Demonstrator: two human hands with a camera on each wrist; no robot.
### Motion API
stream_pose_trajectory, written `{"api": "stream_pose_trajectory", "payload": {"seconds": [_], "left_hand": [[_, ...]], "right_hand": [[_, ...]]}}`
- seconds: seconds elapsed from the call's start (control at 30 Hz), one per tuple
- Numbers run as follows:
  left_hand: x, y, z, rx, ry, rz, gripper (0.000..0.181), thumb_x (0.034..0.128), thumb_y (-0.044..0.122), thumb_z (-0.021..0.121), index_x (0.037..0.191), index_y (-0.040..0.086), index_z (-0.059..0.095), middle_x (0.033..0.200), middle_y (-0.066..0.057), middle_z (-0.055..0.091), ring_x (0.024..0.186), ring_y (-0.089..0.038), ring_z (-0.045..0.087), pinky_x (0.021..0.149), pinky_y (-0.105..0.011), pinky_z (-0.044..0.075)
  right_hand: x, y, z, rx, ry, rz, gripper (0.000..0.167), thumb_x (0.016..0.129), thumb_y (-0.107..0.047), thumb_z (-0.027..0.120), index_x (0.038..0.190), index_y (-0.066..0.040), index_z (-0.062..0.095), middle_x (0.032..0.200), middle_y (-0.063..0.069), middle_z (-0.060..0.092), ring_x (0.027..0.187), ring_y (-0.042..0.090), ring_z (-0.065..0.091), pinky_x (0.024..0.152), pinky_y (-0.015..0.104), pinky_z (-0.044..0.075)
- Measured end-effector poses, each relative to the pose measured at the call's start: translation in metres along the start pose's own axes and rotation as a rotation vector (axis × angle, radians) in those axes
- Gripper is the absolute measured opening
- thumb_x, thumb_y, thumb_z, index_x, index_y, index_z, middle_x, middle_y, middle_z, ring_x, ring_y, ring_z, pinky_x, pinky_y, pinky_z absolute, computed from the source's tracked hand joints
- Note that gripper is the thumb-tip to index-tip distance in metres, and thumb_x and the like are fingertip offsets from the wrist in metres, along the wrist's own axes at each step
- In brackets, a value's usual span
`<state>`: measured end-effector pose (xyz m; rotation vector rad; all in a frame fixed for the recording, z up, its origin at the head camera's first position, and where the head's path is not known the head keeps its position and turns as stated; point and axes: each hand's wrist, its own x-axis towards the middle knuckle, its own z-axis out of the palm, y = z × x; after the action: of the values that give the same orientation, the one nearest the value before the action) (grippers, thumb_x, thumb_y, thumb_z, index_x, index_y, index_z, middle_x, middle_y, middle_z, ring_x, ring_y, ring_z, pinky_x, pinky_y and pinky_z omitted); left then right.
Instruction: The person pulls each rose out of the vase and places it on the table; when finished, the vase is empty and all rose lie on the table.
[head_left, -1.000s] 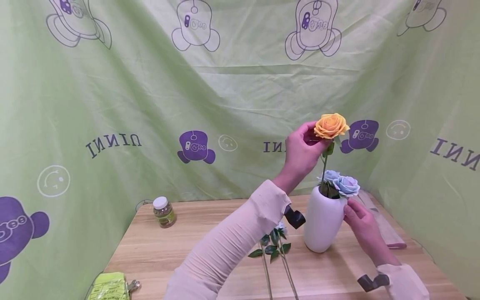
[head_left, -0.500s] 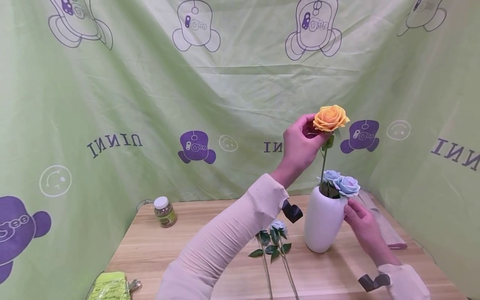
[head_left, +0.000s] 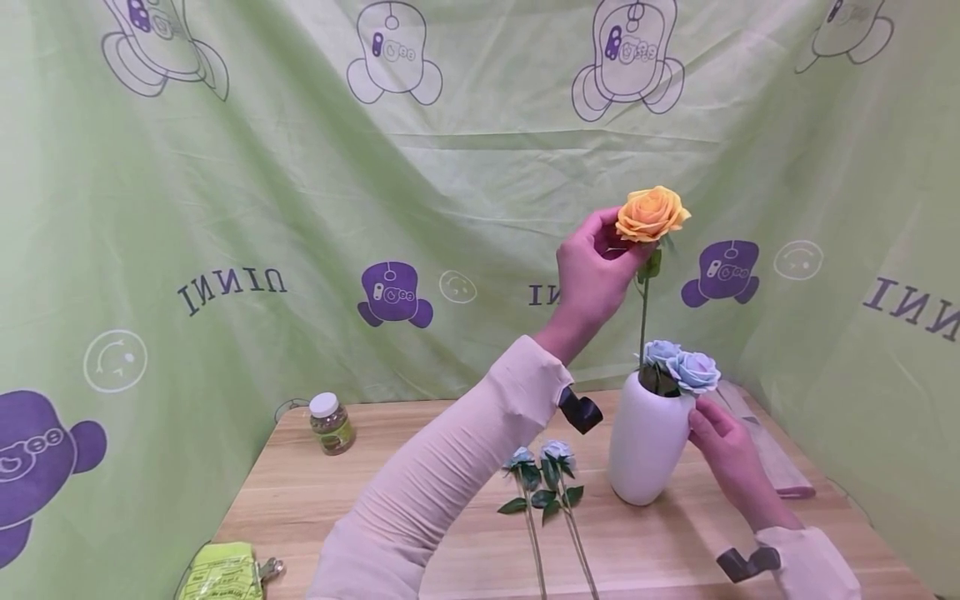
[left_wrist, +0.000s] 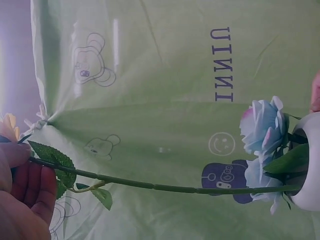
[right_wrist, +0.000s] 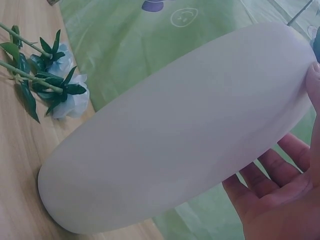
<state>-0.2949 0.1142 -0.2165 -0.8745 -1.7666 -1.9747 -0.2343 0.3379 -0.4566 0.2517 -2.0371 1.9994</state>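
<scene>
An orange rose (head_left: pixel 652 215) is pinched just under its bloom by my left hand (head_left: pixel 595 267). Its long green stem (left_wrist: pixel 150 186) runs down into the mouth of a white vase (head_left: pixel 648 442); the stem's lower end is hidden inside. Two pale blue roses (head_left: pixel 692 372) sit low at the vase's mouth, their stems out of sight. My right hand (head_left: pixel 731 458) holds the vase near the rim on its right side. In the right wrist view the thumb lies on the vase (right_wrist: pixel 175 130) close to the top, and the other fingers (right_wrist: pixel 280 167) reach behind it.
Two more light blue roses (head_left: pixel 557 454) with leafy stems lie on the wooden table (head_left: pixel 420 433) left of the vase. A white-lidded jar (head_left: pixel 331 425) stands at the back left. A yellow-green packet (head_left: pixel 221 572) lies front left, and a folded cloth (head_left: pixel 772 454) behind my right hand.
My left hand has risen and shifted slightly left, lifting the orange rose so that more stem shows above the vase. My right hand and the vase have stayed put.
</scene>
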Motion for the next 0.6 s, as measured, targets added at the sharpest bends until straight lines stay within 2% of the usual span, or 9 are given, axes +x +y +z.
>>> {"api": "stream_pose_trajectory", "payload": {"seconds": [0.2, 0.4, 0.6], "left_hand": [[0.005, 0.006, -0.005, -0.051, 0.028, -0.002, 0.041, 0.085, 0.0, 0.076, 0.123, -0.003, 0.063, 0.114, -0.02, 0.072, 0.093, -0.01, 0.07, 0.08, -0.016, 0.06], [0.007, 0.008, -0.01, -0.07, 0.062, 0.009, 0.04, 0.0844, 0.0, 0.077, 0.122, -0.004, 0.063, 0.113, -0.021, 0.072, 0.094, -0.011, 0.07, 0.081, -0.017, 0.06], [0.009, 0.011, -0.014, -0.071, 0.07, 0.003, 0.041, 0.0852, 0.001, 0.076, 0.123, -0.003, 0.063, 0.114, -0.019, 0.072, 0.095, -0.011, 0.07, 0.083, -0.017, 0.06]], "right_hand": [[0.0, 0.002, 0.0, 0.03, 0.006, -0.009, 0.024, 0.106, -0.013, 0.046, 0.116, -0.034, 0.054, 0.112, -0.029, 0.065, 0.101, -0.012, 0.064, 0.084, 0.005, 0.053], [-0.001, 0.004, 0.0, 0.042, 0.019, 0.007, 0.026, 0.106, -0.012, 0.046, 0.116, -0.035, 0.054, 0.111, -0.03, 0.065, 0.099, -0.012, 0.065, 0.083, 0.005, 0.053], [-0.002, 0.003, 0.0, 0.048, 0.013, -0.008, 0.027, 0.106, -0.012, 0.046, 0.116, -0.036, 0.054, 0.112, -0.031, 0.064, 0.1, -0.012, 0.064, 0.083, 0.005, 0.053]]}}
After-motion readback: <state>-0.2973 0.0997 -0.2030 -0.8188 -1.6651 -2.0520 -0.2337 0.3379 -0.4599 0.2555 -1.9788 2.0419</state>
